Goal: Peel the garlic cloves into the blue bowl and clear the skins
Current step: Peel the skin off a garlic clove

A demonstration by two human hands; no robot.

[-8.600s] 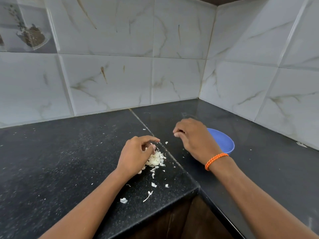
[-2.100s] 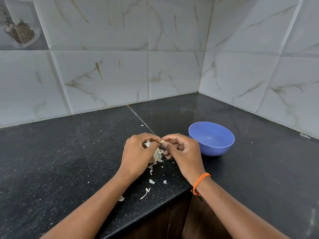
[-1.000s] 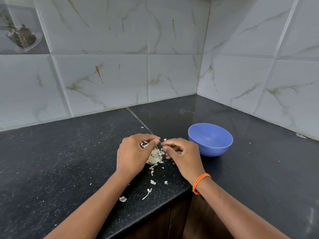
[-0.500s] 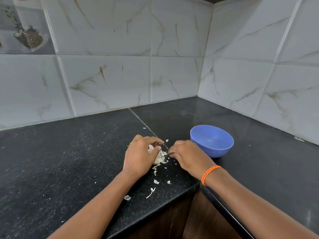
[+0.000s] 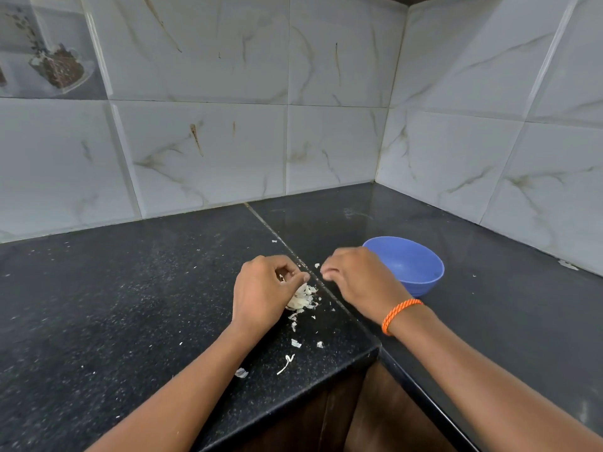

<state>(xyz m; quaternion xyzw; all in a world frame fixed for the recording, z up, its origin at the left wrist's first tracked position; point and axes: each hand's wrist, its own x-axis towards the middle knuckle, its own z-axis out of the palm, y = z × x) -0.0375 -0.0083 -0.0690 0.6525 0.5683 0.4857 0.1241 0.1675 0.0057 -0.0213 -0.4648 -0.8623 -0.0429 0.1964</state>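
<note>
My left hand (image 5: 264, 290) rests on the black counter, fingers and thumb curled round a small pale garlic piece (image 5: 281, 276). Just right of it lies a heap of white garlic skins (image 5: 301, 299). My right hand (image 5: 357, 280), with an orange band on its wrist, hovers a little right of the heap. Its fingers are curled with the tips together, and no clove or skin shows between them. The blue bowl (image 5: 412, 265) stands directly behind that hand, which covers its left rim. The part of the bowl's inside that I can see holds nothing.
Loose skin flakes (image 5: 295, 343) and a thin curled strip (image 5: 286, 364) lie between the heap and the counter's front edge (image 5: 326, 386). The counter (image 5: 130, 288) turns a corner here. Tiled walls (image 5: 326, 141) close it at the back and right.
My right hand has lifted off the skin heap and moved right, towards the bowl. The two hands, joined on a clove two seconds ago, are now apart. The left hand stays put.
</note>
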